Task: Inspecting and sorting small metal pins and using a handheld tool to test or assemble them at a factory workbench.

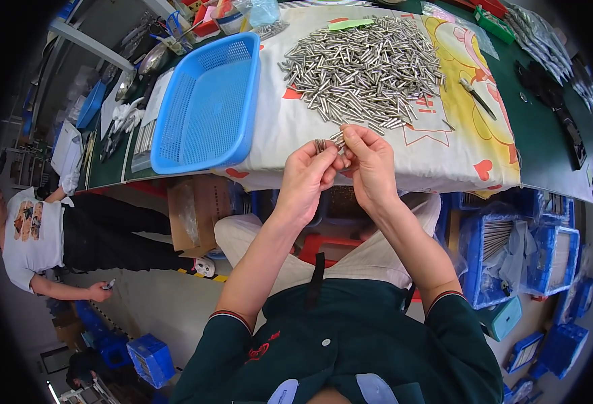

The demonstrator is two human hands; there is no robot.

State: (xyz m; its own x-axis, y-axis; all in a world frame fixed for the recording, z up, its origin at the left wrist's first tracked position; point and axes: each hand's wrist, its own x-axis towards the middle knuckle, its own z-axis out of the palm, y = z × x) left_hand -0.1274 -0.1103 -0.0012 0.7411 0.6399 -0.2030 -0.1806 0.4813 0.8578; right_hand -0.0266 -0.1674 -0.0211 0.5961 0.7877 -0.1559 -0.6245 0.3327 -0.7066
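Note:
A broad heap of short metal pins [370, 67] lies on a white cloth with yellow cartoon prints [279, 151]. At the cloth's near edge my two hands meet, fingertips close together. My left hand [308, 174] is closed around a few of these metal pins, their ends showing above the fingers. My right hand [372, 161] pinches at one or more pins beside the left fingers; how many is hard to make out. A light green slip [350, 24] rests on the heap's far side.
Left of the heap stands a blue perforated plastic basket [205, 101]. A dark-handled tool [477, 98] lies on the cloth at right. White gloves [127, 118] are at far left. Blue crates [492, 252] stand below on the right; a person [34, 229] is at left, a cardboard box [195, 215] nearer.

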